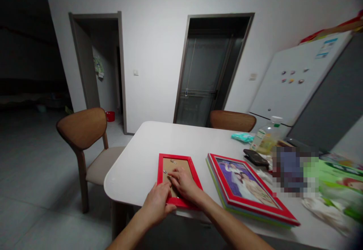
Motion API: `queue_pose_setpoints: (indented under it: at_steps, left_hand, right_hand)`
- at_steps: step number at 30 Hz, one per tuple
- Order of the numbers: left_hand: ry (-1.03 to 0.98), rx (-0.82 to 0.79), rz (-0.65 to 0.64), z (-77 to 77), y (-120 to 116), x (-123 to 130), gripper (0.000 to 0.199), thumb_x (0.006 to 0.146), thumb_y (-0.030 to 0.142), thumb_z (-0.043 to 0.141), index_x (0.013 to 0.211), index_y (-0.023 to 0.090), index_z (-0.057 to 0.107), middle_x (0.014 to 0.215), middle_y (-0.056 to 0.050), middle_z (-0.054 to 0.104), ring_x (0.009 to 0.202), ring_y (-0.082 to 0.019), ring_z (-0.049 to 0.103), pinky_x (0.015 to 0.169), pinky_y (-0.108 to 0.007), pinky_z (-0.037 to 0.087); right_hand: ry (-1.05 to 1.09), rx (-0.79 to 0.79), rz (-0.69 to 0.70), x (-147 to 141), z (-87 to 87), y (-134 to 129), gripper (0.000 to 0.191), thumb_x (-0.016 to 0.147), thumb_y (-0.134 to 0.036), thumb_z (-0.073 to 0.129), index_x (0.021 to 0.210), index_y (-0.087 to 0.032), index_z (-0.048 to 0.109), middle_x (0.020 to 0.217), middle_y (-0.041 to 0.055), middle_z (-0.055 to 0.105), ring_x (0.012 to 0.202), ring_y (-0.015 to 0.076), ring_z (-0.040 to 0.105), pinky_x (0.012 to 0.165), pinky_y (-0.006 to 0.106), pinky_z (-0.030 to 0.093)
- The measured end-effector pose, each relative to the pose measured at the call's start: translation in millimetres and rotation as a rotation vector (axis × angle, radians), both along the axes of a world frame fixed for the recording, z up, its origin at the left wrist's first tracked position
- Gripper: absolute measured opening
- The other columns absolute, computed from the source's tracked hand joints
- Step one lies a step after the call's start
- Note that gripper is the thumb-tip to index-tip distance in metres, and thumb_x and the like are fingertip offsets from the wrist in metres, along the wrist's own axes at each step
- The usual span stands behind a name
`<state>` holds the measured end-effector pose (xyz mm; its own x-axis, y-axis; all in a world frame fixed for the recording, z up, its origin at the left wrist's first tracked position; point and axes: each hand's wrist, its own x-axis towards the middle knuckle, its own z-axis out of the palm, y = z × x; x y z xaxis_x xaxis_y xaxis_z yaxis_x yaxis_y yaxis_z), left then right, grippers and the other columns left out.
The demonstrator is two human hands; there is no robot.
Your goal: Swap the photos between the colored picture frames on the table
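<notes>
A red picture frame (pixel 195 175) lies face down on the white table, its brown backing board (pixel 168 163) showing. Small metal pieces (pixel 172 162) sit on the board towards its far and left edges. My left hand (pixel 159 201) grips the frame's near left corner, fingers over the top and thumb at the near edge. Over the middle of the board, my right hand (pixel 183 184) is closed with its fingertips down on the backing; what they pinch, if anything, is hidden. To the right lies a stack of frames, the top one a larger red photo frame (pixel 252 189).
Behind the stack are a dark phone-like object (pixel 256 158), a clear bottle (pixel 265 136) with yellowish liquid, and a teal packet (pixel 242 137). Green packaging (pixel 334 178) and crumpled tissue (pixel 323 208) lie at right. Wooden chairs (pixel 85 127) stand left and behind the white table (pixel 133 159).
</notes>
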<state>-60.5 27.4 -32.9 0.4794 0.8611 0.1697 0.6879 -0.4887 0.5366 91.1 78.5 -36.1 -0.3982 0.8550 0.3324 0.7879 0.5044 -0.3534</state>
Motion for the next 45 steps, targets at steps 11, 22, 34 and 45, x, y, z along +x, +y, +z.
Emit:
queue_pose_setpoints:
  at_steps: [11,22,34,45]
  left_hand:
    - [-0.002,0.011,-0.022,-4.0,0.4,-3.7,0.056,0.064,0.031,0.064,0.114,0.016,0.044,0.115,-0.009,0.051,0.108,-0.023,0.043,0.096,-0.036,0.027]
    - [-0.015,-0.023,-0.004,-2.5,-1.5,-3.6,0.054,0.063,0.03,0.064,0.113,0.019,0.045,0.116,-0.007,0.051,0.11,-0.024,0.041,0.097,-0.038,0.024]
    - [0.0,-0.026,0.016,5.3,-14.0,-7.9,0.059,0.063,0.029,0.065,0.115,0.01,0.044,0.112,-0.012,0.053,0.105,-0.023,0.045,0.097,-0.035,0.027]
    - [0.026,-0.043,0.034,11.0,-18.2,-10.3,0.058,0.063,0.026,0.062,0.116,0.012,0.043,0.119,-0.013,0.049,0.112,-0.024,0.041,0.098,-0.035,0.027]
  right_hand:
    - [-0.071,-0.016,0.022,-21.7,-3.7,27.6,0.027,0.076,-0.017,0.042,0.06,-0.015,0.064,0.067,0.0046,0.059,0.072,0.0136,0.048,0.069,0.024,0.032]
    - [0.004,-0.071,-0.036,-25.2,-3.6,34.2,0.022,0.069,-0.015,0.045,0.06,-0.016,0.064,0.062,0.0023,0.063,0.058,0.011,0.05,0.062,0.022,0.035]
    - [0.065,-0.093,-0.379,0.4,-11.4,69.2,0.022,0.073,-0.027,0.046,0.073,-0.016,0.065,0.073,0.0064,0.066,0.064,0.0139,0.056,0.057,0.022,0.034]
    - [0.124,-0.141,-0.591,4.3,-9.5,85.0,0.02,0.068,-0.033,0.053,0.067,-0.016,0.063,0.075,0.0108,0.066,0.069,0.0167,0.058,0.056,0.024,0.035]
